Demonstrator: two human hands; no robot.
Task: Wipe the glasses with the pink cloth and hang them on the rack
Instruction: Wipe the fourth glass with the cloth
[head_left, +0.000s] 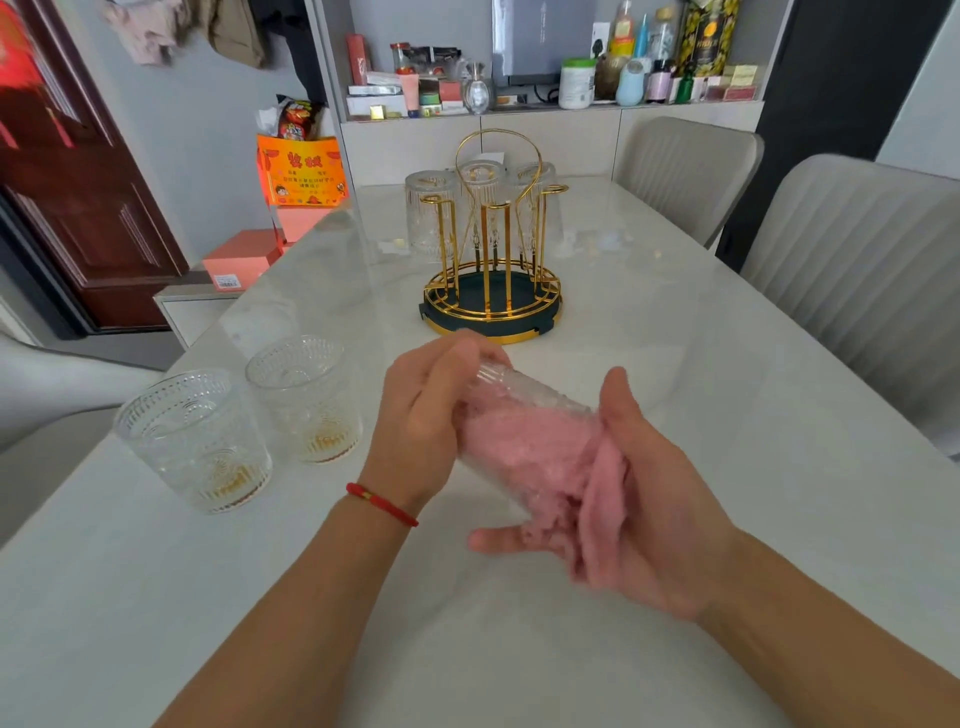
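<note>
standing upright at far left on the surface (675, 322): two glasses (195, 441) (306, 397), side by side. left hand (426, 410) grip wrapped round a tilted glass (519, 410), held above the surface. pink cloth (540, 462) stuffed inside it, tail spilling out the mouth. right hand (644, 499) at the mouth, fingers on the cloth; blurred, can't tell how tight the grip is. behind, gold rack (493, 249) with three glasses (428, 213) hung upside down.

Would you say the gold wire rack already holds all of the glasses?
No: two clear ribbed glasses stand upright on the white table, left of the gold wire rack.
</note>
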